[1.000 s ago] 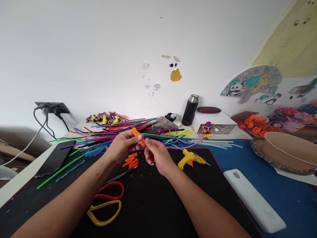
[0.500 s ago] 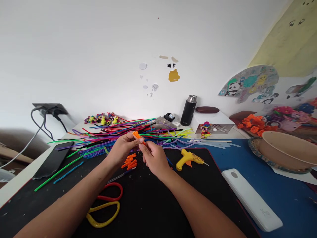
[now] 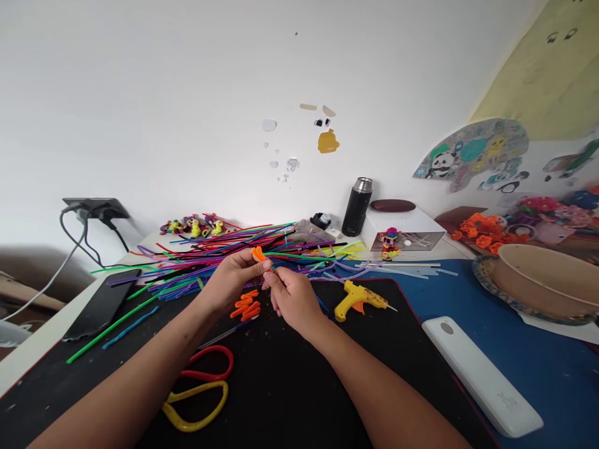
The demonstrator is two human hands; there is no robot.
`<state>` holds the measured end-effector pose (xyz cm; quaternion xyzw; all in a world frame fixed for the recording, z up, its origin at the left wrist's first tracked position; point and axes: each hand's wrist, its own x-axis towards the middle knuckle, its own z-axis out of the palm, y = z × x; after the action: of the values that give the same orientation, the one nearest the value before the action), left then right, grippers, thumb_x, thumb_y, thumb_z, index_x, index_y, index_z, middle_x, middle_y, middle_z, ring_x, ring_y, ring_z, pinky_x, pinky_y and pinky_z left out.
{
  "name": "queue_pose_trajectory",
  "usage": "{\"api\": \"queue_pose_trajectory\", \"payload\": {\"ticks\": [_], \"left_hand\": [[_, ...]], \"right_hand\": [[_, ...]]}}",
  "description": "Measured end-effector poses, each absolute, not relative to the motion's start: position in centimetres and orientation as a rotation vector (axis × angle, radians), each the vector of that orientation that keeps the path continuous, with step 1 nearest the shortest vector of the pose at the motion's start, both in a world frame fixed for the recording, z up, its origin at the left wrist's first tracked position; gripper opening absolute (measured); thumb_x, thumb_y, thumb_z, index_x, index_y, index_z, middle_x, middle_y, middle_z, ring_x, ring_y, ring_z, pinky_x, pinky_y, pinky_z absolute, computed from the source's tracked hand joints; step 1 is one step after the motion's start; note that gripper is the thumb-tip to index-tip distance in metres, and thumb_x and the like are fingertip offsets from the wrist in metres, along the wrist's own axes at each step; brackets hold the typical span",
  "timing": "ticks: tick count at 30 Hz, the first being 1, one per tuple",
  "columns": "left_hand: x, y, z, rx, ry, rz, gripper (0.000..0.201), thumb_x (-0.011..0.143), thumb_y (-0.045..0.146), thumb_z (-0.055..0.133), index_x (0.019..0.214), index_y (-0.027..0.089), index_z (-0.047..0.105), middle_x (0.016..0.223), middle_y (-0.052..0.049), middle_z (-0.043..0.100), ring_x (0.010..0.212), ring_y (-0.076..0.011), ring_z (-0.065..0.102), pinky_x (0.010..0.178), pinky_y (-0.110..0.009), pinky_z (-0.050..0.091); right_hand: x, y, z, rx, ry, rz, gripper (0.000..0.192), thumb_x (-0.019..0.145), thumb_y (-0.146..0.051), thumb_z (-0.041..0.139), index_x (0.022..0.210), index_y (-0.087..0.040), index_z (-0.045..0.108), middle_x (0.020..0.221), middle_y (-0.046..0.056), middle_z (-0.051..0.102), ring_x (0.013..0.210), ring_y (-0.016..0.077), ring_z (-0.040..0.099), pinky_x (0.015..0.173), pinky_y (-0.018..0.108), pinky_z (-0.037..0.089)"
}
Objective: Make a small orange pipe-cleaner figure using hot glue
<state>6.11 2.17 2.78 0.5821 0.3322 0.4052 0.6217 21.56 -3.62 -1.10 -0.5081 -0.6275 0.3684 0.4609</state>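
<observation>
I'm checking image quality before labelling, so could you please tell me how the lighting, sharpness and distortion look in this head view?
Head view: soft, even daylight, no harsh glare; faint shadows under the scissors. Wide-angle lens bends the table edge and stretches the forearms. The left hand and right hand, pinching the orange pipe cleaner, are reasonably sharp; wall stickers at the right look softer.

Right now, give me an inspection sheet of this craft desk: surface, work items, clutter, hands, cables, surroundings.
Surface: black mat with small scraps on it, blue mat to its right.
Work items: orange pipe cleaner piece pinched between both hands; folded orange pieces lying below.
Clutter: pipe cleaner pile, scissors, yellow glue gun, phone, white case.
Hands: left hand and right hand both grip the orange piece.
Cables: cords hang from wall socket.
Surroundings: flask, basket, wall stickers.
</observation>
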Motion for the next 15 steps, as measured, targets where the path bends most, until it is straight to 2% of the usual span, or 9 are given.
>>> {"api": "queue_pose_trajectory", "payload": {"ticks": [15], "left_hand": [[5.92, 2.63, 2.55, 1.233, 0.767, 0.845, 0.04, 0.064, 0.04, 0.101, 0.069, 0.015, 0.071, 0.059, 0.0, 0.066, 0.051, -0.0104, 0.057, 0.053, -0.022, 0.043]], "right_hand": [[21.42, -3.88, -0.84, -1.256, -1.568, 0.97, 0.038, 0.114, -0.045, 0.044, 0.088, -0.023, 0.06, 0.053, -0.006, 0.057, 0.041, 0.0125, 0.055, 0.056, 0.025, 0.042]]}}
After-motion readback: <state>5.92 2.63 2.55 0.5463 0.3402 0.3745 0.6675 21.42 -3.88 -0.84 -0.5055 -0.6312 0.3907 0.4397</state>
